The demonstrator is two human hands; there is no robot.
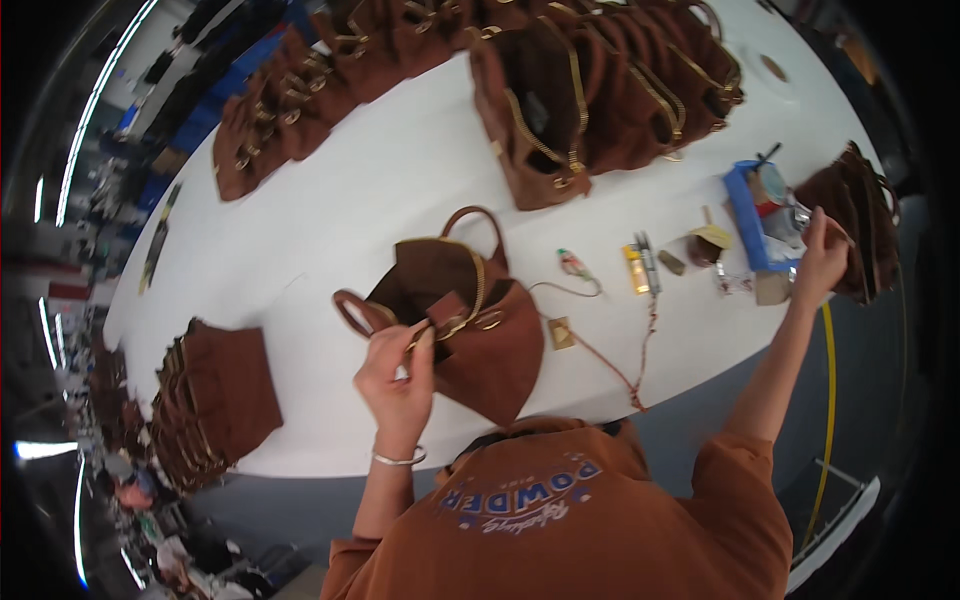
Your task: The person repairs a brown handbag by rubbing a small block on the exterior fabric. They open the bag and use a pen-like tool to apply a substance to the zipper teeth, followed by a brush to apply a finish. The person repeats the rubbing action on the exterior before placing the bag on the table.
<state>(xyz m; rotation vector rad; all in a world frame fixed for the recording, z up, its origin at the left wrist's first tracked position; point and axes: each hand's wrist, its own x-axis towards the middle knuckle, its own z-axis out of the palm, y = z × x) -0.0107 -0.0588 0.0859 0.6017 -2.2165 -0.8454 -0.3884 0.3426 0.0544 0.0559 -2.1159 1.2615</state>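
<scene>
White table [380, 190] fills most of the view, curved by the lens. Row of brown bags [600, 90] stands along its far side, more brown bags [280, 110] at far left. Stack of brown flat pieces [215, 400] sits on the near left edge. One open brown bag [470, 330] lies mid-table, near edge, handle loop pointing away, gold zipper showing. Left hand [398, 375] is on the bag's near left corner, fingers pinched together on a small strap tab with gold hardware; silver bangle [400, 460] on that wrist. Right hand [820, 262] is stretched far right, fingers closed on a brown piece [850, 235] beside the blue tray [745, 215]; how firmly it grips, cannot tell. Between the hands: red cord [625, 375], yellow lighter [636, 270], pens [650, 262], small brush [712, 235], all loose on the table.
</scene>
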